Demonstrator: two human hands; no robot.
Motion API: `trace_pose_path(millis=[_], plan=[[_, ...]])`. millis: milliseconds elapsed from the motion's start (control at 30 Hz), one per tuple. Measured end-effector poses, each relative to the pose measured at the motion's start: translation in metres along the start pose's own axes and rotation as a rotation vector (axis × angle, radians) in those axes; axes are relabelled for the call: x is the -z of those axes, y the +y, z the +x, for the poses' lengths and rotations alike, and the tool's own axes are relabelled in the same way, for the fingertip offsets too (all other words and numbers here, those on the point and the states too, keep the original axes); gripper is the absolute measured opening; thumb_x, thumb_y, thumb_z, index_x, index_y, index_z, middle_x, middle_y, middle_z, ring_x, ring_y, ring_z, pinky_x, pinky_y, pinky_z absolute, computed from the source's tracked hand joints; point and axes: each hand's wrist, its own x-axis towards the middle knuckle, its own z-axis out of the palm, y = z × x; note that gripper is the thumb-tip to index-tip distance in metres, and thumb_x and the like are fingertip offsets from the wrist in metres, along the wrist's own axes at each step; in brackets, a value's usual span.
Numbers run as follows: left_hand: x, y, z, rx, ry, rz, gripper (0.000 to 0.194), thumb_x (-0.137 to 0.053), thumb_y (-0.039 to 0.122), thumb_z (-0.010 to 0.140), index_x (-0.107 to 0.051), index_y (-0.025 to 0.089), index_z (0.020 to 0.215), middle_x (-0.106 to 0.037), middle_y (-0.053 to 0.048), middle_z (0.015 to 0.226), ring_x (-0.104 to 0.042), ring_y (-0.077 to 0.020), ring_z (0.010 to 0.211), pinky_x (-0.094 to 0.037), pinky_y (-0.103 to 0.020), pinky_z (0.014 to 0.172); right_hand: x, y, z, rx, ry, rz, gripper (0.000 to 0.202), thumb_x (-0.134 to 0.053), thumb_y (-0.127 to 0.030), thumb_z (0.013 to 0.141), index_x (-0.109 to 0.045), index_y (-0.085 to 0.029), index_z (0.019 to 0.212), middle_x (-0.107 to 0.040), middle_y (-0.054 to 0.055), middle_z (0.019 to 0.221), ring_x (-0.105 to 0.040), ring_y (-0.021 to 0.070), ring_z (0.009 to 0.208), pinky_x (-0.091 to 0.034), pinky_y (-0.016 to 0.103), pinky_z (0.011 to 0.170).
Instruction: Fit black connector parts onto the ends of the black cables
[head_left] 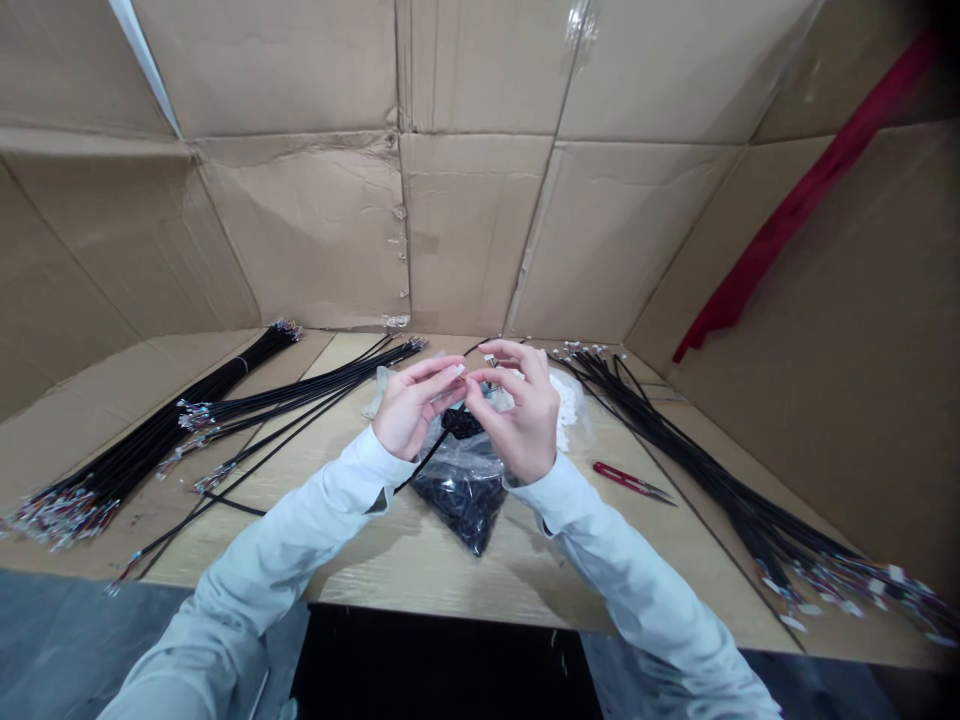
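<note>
Pale sleeves [247,580] nearest the lens, both hands at one cable end

Black cable [427,462]: slants from beside the left cuff up and rightward, its upper end at the meeting fingertips, above the work surface. Long axis diagonal across the gap between the wrists; visible length lies below the pinch and nearer the left hand [409,412].

Grip: left thumb and forefinger nearly closed, appearing to have hold of fine wire at the cable end. Right hand [525,415] also pinched, thumb and forefinger tips against or just beside the left ones; its other fingers arch above. Which tip bears on which strand: cannot tell.

White connector [491,359] shows just under the right hand's arched fingers; its link to the cable is not clear.

Below and behind the hands: clear bag of black parts [465,500], partly covered. Bag of white parts [568,405] beyond the right hand, partly masked by it. Red snips [634,483] to the right, apart from the hand.

Outward: black cable bundles left [187,420] and right [690,460] on the table [525,590].

Unclear: wire ends small and blurred; cable's lower run lost behind the left cuff.
</note>
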Motion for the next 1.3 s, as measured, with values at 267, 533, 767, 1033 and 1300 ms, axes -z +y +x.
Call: trace_pose_path(millis=[267,533,767,1033,1300], plan=[[-0.001,-0.001,0.001,-0.011,0.015,0.005,0.015,-0.068,0.01,0.061,-0.067,0.01,0.076,-0.067,-0.004,0.074,-0.062,-0.0098,0.069,-0.051,-0.021,0.069,0.001,0.0,0.001,-0.003,-0.01,-0.018,0.006,-0.057,-0.018,0.073,-0.062,-0.016,0.071,-0.057,0.005,0.099,-0.049,0.0151,0.094,-0.046,0.035,0.081],[-0.002,-0.002,0.001,-0.005,0.029,0.0,0.015,-0.068,0.01,0.062,-0.067,0.011,0.076,-0.066,-0.004,0.074,-0.062,-0.0097,0.07,-0.051,-0.022,0.07,0.001,0.0,0.002,-0.013,-0.013,-0.023,0.005,-0.058,-0.017,0.072,-0.063,-0.016,0.071,-0.057,0.005,0.099,-0.049,0.0145,0.094,-0.047,0.033,0.082],[-0.001,-0.002,0.0,-0.027,0.029,0.006,0.015,-0.069,0.011,0.061,-0.067,0.011,0.076,-0.066,-0.004,0.074,-0.062,-0.0099,0.07,-0.05,-0.023,0.071,0.0,0.001,0.002,-0.017,-0.012,-0.025,0.006,-0.057,-0.017,0.073,-0.063,-0.016,0.071,-0.057,0.005,0.097,-0.05,0.0139,0.092,-0.046,0.032,0.081],[0.0,-0.007,0.002,-0.089,0.005,0.018,0.017,-0.071,0.014,0.059,-0.068,0.012,0.076,-0.066,-0.003,0.074,-0.062,-0.0099,0.071,-0.05,-0.025,0.073,-0.002,0.001,0.0,-0.027,-0.024,-0.022,0.007,-0.055,-0.017,0.074,-0.06,-0.014,0.071,-0.055,0.005,0.093,-0.05,0.0126,0.087,-0.045,0.031,0.08],[0.0,-0.018,0.001,-0.222,0.04,0.068,0.02,-0.073,0.02,0.058,-0.068,0.013,0.077,-0.067,-0.004,0.078,-0.063,-0.0116,0.073,-0.05,-0.028,0.077,-0.006,-0.002,-0.004,-0.063,0.003,0.028,0.007,-0.053,-0.017,0.076,-0.058,-0.013,0.073,-0.051,0.007,0.089,-0.051,0.0126,0.087,-0.045,0.029,0.077]])
